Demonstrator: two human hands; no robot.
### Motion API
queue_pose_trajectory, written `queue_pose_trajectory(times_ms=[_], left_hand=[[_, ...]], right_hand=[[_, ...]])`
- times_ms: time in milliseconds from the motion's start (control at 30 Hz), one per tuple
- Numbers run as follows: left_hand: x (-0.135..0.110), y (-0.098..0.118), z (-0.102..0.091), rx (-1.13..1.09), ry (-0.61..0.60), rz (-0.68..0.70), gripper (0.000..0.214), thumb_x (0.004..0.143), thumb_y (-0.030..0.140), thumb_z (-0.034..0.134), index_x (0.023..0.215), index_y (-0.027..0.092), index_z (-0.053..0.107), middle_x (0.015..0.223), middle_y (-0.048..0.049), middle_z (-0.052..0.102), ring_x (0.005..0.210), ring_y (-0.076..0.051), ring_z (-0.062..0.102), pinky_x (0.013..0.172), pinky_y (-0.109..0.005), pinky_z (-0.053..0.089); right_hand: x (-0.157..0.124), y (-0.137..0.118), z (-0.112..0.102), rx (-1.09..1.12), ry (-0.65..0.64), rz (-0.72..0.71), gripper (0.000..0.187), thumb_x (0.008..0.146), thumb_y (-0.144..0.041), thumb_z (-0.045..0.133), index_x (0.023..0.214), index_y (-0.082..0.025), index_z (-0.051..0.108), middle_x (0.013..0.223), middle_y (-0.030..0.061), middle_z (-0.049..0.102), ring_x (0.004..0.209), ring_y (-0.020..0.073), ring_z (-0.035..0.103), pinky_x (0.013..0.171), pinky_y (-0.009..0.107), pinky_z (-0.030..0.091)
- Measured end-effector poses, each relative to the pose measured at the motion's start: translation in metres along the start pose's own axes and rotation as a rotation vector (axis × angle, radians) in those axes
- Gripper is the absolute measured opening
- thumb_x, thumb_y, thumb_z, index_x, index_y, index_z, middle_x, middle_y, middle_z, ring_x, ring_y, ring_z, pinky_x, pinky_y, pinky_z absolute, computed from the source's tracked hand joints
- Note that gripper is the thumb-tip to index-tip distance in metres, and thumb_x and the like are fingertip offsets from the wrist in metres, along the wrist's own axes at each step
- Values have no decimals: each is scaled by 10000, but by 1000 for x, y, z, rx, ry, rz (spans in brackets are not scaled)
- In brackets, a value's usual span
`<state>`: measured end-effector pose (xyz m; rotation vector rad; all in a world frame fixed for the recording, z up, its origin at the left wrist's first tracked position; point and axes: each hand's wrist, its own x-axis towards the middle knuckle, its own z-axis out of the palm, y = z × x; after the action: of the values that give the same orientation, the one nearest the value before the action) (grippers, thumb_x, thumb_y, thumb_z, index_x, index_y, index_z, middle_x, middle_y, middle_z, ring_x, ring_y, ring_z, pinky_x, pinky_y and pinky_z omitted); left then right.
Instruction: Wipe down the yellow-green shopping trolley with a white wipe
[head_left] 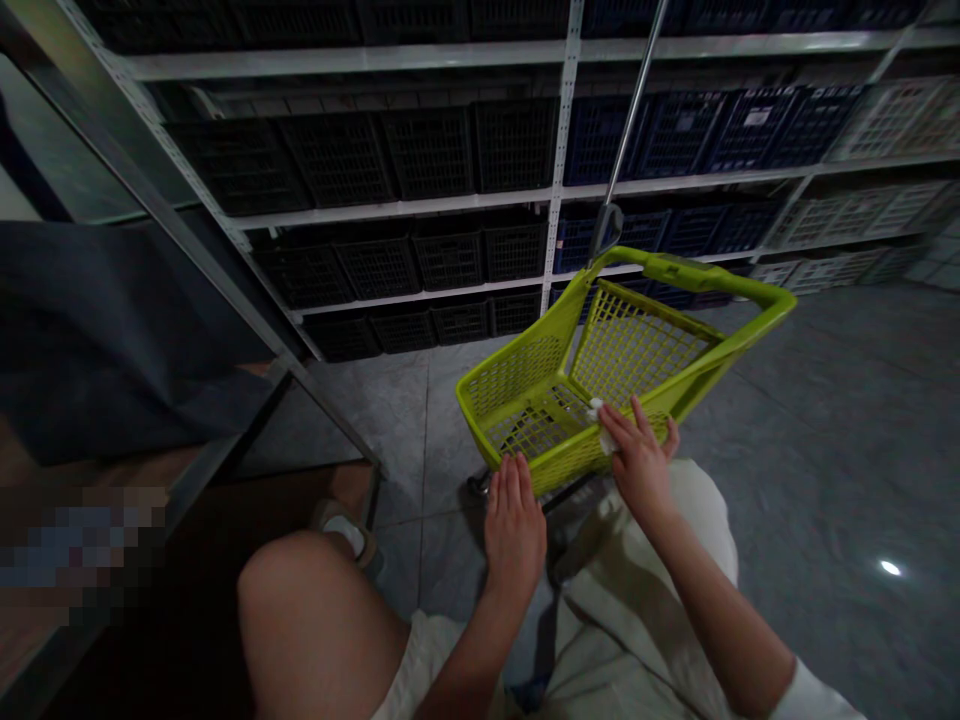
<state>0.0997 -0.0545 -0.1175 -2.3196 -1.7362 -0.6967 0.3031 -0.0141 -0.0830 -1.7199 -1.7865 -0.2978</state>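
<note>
A small lime-green plastic shopping cart (525, 375) stands on the grey tiled floor just in front of me. My left hand (514, 525) rests flat against the cart's near wall, fingers together and stretched upward. My right hand (637, 455) lies over the cart's near rim and presses a small white cloth (598, 415) against it. The cart's basket looks empty. Its green handle (705, 280) points away to the right. My bare knee and light shorts fill the bottom of the view.
Metal shelving (559, 190) with several dark and blue plastic crates runs along the back, white crates at the far right. A slanted metal shelf frame (225, 270) stands at left. A metal pole (630, 110) rises behind the cart. Open floor lies to the right.
</note>
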Motion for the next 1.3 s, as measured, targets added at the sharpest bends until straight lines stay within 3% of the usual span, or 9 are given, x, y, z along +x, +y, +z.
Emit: queue_pose_trajectory(times_ms=[233,333,467,533,800,933,1100,1167,1300], left_hand=[[-1,-2,5,19,-16,20,734,854,105,502,1536,45,237,1517,-194,450,1443,-272,379,1176,-451,372],[-1,-3,3,9,-17,15,731,874,118,493,1545,46,211,1519,-195,448,1444,-265,379,1175,-441,374],[0,-2,0,-13,2,9,769,905,132,466,1572,78,87,1528,-194,437,1437,-262,390,1168,-446,381],[-1,-1,0,-12,7,7,776,907,134,467,1571,72,72,1530,-197,432,1437,-264,390,1167,-445,384],[-2,-1,5,27,-8,14,672,875,105,479,1518,45,291,1506,-181,471,1436,-263,393,1182,-437,367],[-1,-2,1,21,-12,23,667,897,126,470,1525,35,265,1513,-190,459,1438,-257,389,1178,-426,373],[-1,1,0,2,8,15,712,922,147,455,1562,67,154,1519,-192,450,1434,-258,398,1166,-433,386],[-2,3,2,11,17,9,708,917,146,461,1558,62,172,1517,-191,453,1433,-262,399,1165,-431,388],[-4,2,7,32,8,18,675,893,134,478,1529,50,268,1506,-186,468,1435,-262,395,1171,-430,382]], right_hand=[[-40,-84,15,203,-181,-279,789,721,5,408,1464,-258,434,1473,44,532,1470,224,325,1197,548,68],[-28,-59,10,138,-197,-303,793,706,15,413,1441,-278,468,1451,27,557,1482,239,297,1188,574,66],[1,1,1,16,-59,-81,789,697,-2,434,1418,-315,501,1390,25,614,1467,284,327,1152,647,139],[5,9,0,-10,3,16,785,703,-13,439,1424,-316,497,1385,36,617,1469,307,319,1139,675,143],[-40,-82,16,172,-159,-299,767,736,-2,404,1462,-247,442,1459,56,547,1458,214,350,1195,524,115],[-22,-44,7,84,-165,-305,788,707,5,425,1439,-282,472,1432,37,575,1469,238,327,1184,571,92],[4,14,-3,-64,-20,-27,745,711,-10,432,1397,-287,517,1403,33,602,1469,284,323,1155,628,139],[-3,-1,-1,-25,-24,-17,756,701,-2,429,1403,-272,511,1417,44,589,1470,286,321,1160,620,130],[-33,-65,8,139,-141,-234,789,700,13,416,1450,-230,453,1465,66,539,1459,235,348,1185,528,126]])
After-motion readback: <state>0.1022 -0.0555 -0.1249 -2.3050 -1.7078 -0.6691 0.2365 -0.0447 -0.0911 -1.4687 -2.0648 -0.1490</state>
